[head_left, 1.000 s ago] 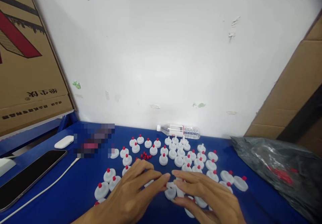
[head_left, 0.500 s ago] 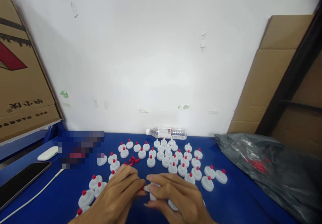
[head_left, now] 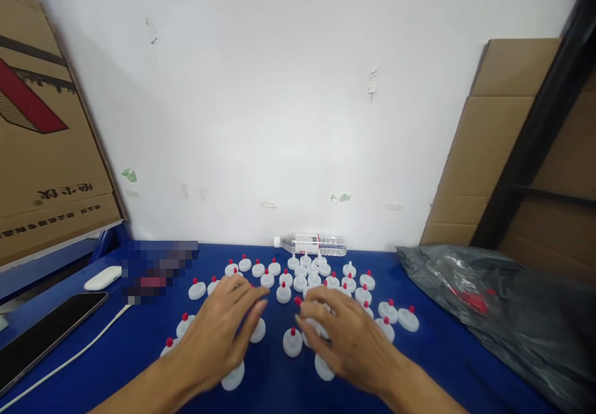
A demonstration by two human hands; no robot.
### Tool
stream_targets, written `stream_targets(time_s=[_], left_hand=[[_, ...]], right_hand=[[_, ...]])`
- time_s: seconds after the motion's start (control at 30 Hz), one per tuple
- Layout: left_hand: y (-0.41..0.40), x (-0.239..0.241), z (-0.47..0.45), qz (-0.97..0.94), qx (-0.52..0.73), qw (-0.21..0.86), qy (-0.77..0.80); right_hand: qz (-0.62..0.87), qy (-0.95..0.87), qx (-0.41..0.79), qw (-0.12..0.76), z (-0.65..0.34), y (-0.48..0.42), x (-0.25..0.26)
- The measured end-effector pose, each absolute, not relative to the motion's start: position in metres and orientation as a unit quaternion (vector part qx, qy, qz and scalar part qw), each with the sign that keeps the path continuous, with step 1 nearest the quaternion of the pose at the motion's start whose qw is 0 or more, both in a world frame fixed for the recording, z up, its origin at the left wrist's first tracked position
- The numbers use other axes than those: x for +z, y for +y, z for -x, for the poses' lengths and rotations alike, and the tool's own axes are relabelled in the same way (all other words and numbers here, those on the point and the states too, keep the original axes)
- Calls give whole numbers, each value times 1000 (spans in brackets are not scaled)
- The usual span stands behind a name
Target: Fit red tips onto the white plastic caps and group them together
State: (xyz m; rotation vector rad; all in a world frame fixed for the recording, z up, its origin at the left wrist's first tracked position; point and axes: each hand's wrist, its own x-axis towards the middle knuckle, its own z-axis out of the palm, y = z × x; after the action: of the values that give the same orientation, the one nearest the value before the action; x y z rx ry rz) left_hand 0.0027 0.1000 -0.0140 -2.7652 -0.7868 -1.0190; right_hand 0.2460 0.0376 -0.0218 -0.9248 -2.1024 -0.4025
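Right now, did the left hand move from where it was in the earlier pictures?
Yes. The left hand has moved forward, nearer to the clear bottle that lies along the wall.

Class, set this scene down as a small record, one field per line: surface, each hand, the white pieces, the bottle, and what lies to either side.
Surface: blue table
Left hand: thumb and fingers apart, nothing seen in it
Right hand: appears to hold a red-tipped piece
White pieces: many have red tips, like the one between the hands; some near the bottle have bare tips
Bottle: lying on its side, by the wall
Left side: dark-screened phone, white cable
Right side: grey plastic bag
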Motion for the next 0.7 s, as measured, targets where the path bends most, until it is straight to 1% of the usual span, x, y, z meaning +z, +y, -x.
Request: stream_targets(time_s=[0.1, 0.17, 0.3, 0.4, 0.53, 0.7], left_hand=[[122, -9, 6, 893, -278, 48, -350], [134, -8, 11, 893, -242, 35, -378], [146, -12, 15, 905, -212, 9, -369], [147, -15, 14, 908, -205, 1, -366], [151, -18, 17, 904, -211, 3, -372], [158, -26, 23, 906, -196, -2, -374]], right_hand=[[420, -792, -199, 396, -265, 46, -15], [464, -770, -210, 383, -281, 50, -13], [536, -759, -133, 345, -311, 61, -14], [563, -763, -82, 308, -327, 75, -14], [583, -770, -40, 255, -337, 99, -11], [600, -771, -13, 214, -336, 112, -13]])
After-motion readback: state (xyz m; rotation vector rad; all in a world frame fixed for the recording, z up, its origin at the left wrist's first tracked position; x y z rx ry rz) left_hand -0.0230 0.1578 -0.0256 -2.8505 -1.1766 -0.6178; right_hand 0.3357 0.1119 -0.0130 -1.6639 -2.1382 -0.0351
